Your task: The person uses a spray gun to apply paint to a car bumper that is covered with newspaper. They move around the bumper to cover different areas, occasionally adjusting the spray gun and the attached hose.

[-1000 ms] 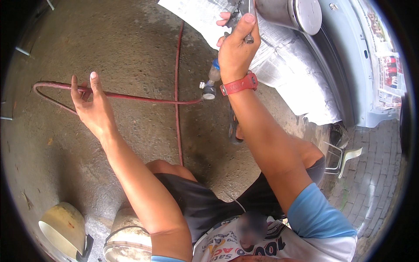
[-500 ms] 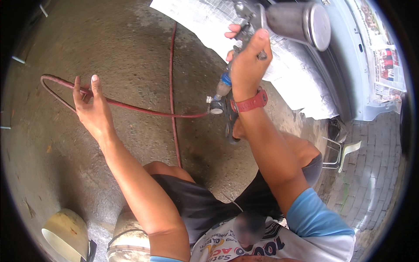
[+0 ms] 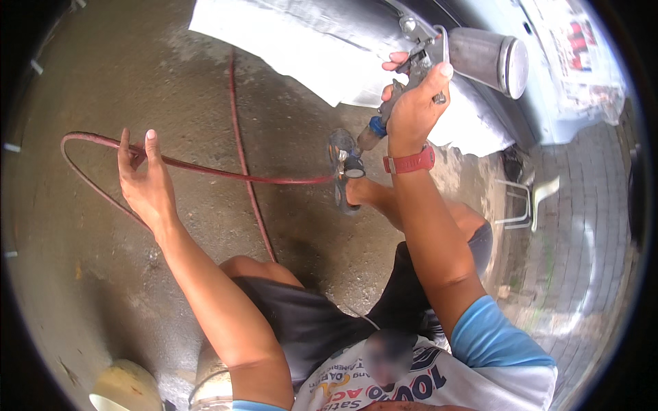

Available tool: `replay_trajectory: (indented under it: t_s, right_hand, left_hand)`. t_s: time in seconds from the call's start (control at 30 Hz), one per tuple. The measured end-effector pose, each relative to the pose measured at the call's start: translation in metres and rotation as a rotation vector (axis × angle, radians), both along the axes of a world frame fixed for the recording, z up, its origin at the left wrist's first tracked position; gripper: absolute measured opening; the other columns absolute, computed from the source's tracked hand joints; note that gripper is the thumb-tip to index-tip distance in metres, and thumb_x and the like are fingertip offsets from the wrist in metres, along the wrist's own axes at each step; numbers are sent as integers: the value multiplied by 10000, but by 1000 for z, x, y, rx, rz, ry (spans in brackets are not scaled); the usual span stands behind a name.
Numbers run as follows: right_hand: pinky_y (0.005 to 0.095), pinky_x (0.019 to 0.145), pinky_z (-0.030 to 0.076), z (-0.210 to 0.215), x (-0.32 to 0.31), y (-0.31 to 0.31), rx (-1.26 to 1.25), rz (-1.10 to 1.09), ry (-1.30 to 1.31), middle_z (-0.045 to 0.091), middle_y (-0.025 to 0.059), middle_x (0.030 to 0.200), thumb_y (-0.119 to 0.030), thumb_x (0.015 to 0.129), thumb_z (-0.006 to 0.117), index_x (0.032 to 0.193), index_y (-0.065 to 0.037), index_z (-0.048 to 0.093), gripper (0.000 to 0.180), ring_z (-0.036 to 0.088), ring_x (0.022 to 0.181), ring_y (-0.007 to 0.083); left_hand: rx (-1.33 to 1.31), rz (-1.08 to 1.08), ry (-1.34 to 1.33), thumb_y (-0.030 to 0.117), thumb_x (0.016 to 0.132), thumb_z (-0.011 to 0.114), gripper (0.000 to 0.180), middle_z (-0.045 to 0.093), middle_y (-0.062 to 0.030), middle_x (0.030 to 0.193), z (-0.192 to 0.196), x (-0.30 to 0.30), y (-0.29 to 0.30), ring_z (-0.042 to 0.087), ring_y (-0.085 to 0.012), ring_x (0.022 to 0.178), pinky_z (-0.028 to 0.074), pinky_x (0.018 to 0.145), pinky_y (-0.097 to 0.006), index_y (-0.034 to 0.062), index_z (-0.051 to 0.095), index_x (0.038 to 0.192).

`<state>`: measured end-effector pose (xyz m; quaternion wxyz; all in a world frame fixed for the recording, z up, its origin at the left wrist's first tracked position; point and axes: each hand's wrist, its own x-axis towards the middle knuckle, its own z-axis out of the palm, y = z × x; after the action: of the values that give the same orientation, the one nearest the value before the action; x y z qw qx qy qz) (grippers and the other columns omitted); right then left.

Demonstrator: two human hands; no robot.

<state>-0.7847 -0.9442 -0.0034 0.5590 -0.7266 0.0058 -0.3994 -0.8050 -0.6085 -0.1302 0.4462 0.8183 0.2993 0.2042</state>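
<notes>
My right hand [image 3: 415,113], with a red watch on its wrist, is closed round the handle of a spray gun [image 3: 426,56]. A metal cup [image 3: 483,60] sticks out from the gun to the right. Below the handle hang a filter with a blue collar [image 3: 377,126] and a round gauge [image 3: 354,168]. From there a red air hose [image 3: 274,180] runs left to my left hand [image 3: 147,188], which holds it between thumb and fingers. Beyond that hand the hose bends into a loop.
White masking sheets [image 3: 295,48] cover part of a vehicle body [image 3: 569,130] ahead. Another stretch of red hose [image 3: 243,147] crosses the concrete floor. A white chair [image 3: 541,195] stands at the right on paving. Two buckets, one yellowish [image 3: 127,383], one whitish [image 3: 211,383], stand at lower left.
My right hand and the spray gun have shifted right and slightly down in the view. The sheets and floor hose appear further left. Both grips look the same.
</notes>
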Motion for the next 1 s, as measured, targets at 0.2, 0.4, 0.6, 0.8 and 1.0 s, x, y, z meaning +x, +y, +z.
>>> replay_trajectory:
  t_s: [0.2, 0.4, 0.6, 0.8, 1.0]
  right_hand:
    - [277, 514, 514, 4, -64, -64, 44, -306, 76, 750, 115, 1032, -450, 1203, 374, 1206, 1, 635, 521, 726, 866, 148]
    - [268, 516, 514, -1, -96, -83, 117, -428, -5, 766, 108, 1079, -432, 1204, 380, 1245, 0, 643, 507, 710, 833, 135]
    - [252, 526, 522, -1, -85, -62, 140, -192, 43, 747, 99, 1033, -406, 1206, 401, 1273, 0, 640, 475, 687, 809, 113]
    - [257, 512, 515, 28, -74, -44, 310, 176, 141, 723, 78, 935, -477, 1197, 385, 1168, 7, 660, 558, 698, 803, 135]
    - [269, 500, 508, 24, -89, -109, 267, 4, 76, 731, 96, 927, -469, 1199, 381, 1112, 4, 651, 552, 705, 789, 144]
  left_hand:
    - [-2, -125, 11, 667, 971, 727, 711, 769, -110, 1267, -6, 21, -48, 724, -253, 1173, 539, 1048, -437, 229, 672, 1528]
    - [51, -151, 86, 666, 976, 716, 705, 772, -105, 1225, -3, 14, -51, 734, -257, 1130, 543, 1034, -426, 236, 669, 1533]
    - [77, -60, 57, 581, 991, 732, 651, 762, -120, 1295, 11, 0, -41, 715, -305, 1225, 525, 1074, -464, 243, 652, 1542]
    - [112, 35, 60, 701, 948, 712, 715, 757, -152, 1339, 28, -12, -34, 700, -319, 1266, 514, 1094, -473, 282, 672, 1526]
    - [229, -196, 177, 649, 1005, 661, 692, 749, -166, 1362, 62, -34, -60, 699, -345, 1298, 533, 1106, -483, 208, 651, 1539]
